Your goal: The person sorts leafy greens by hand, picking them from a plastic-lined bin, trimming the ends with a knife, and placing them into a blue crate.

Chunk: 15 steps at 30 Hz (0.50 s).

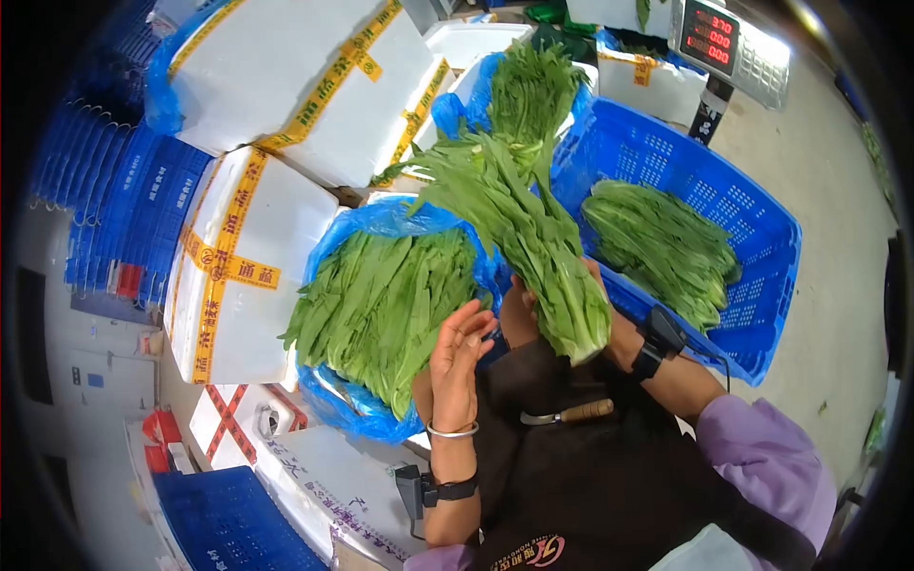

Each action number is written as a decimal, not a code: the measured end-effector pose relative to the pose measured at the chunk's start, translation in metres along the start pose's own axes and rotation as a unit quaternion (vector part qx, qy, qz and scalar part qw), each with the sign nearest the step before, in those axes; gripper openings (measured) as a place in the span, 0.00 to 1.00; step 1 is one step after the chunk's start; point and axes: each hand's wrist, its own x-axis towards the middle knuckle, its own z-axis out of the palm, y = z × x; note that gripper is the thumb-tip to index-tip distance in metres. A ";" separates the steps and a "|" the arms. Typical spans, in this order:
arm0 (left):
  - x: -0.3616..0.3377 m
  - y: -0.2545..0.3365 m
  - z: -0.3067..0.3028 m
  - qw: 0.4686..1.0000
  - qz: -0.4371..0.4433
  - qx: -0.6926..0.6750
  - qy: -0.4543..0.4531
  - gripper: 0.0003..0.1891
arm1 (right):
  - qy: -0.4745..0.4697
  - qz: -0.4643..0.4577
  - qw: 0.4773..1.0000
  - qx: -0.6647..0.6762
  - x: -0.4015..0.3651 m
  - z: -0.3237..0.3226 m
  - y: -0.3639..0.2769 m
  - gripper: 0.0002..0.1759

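Note:
My right hand point(621, 331) is closed around a bunch of long-leaf lettuce point(543, 247), mostly hidden behind it. The bunch's pale cut stems point toward me and its leaves away. My left hand point(457, 366) is empty, its fingers stretched out and slightly curled, just left of the bunch. Beside that hand, a foam box lined with a blue plastic bag point(352, 224) is full of lettuce point(376, 309). To the right, more lettuce point(662, 252) lies in a blue plastic basket point(762, 205). A small wooden-handled hooked blade point(586, 410) rests against my dark apron.
Taped white foam boxes point(276, 86) are stacked at the left. Behind the lined box stands another one with upright lettuce point(533, 90). A scale with a lit red display point(712, 36) rises beyond the basket. Blue crates point(133, 181) stand far left, another point(233, 519) lower left.

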 end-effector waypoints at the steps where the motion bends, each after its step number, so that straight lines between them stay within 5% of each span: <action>1: -0.001 0.000 0.002 1.000 0.010 0.001 0.001 0.25 | -0.017 0.010 0.999 0.027 0.003 -0.005 -0.003 0.42; 15: -0.010 -0.020 0.010 0.994 -0.042 0.045 -0.090 0.24 | 0.099 -0.081 0.988 -0.088 -0.019 0.009 -0.044 0.35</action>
